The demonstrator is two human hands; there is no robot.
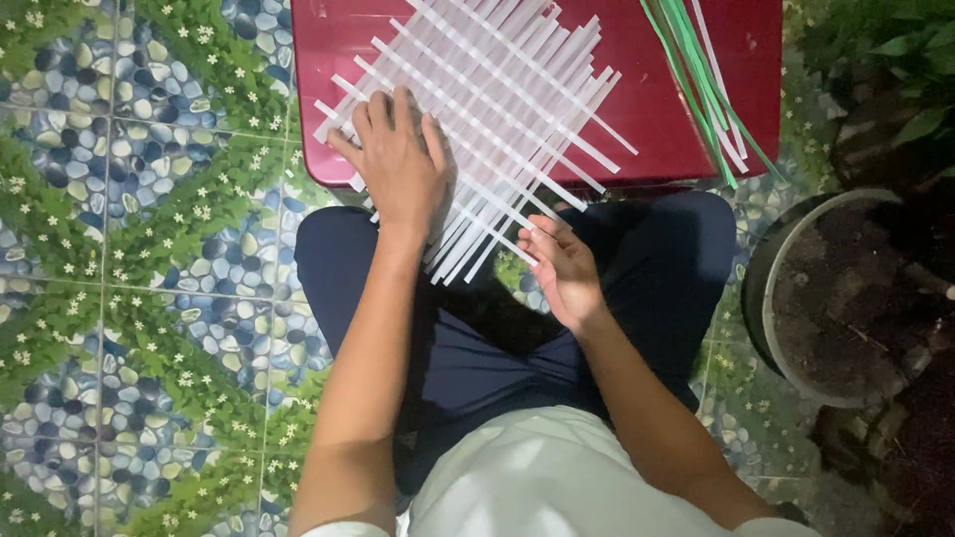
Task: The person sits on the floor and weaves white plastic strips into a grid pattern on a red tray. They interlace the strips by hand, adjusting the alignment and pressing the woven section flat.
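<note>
A woven mat of white strips (497, 109) lies on a dark red plastic stool top (657, 109), its near ends hanging over the front edge toward my lap. My left hand (396, 164) presses flat on the mat's left part, fingers spread. My right hand (562, 264) is below the stool's edge and pinches the end of one white strip (497, 234) that crosses the others.
Loose green and white strips (706, 89) lie on the stool's right side. A round pot of dark soil (846, 298) stands at the right, with plant leaves (895, 50) above it. The floor is tiled with a pebble and leaf pattern (149, 219). My knees in dark trousers (657, 249) are under the stool's edge.
</note>
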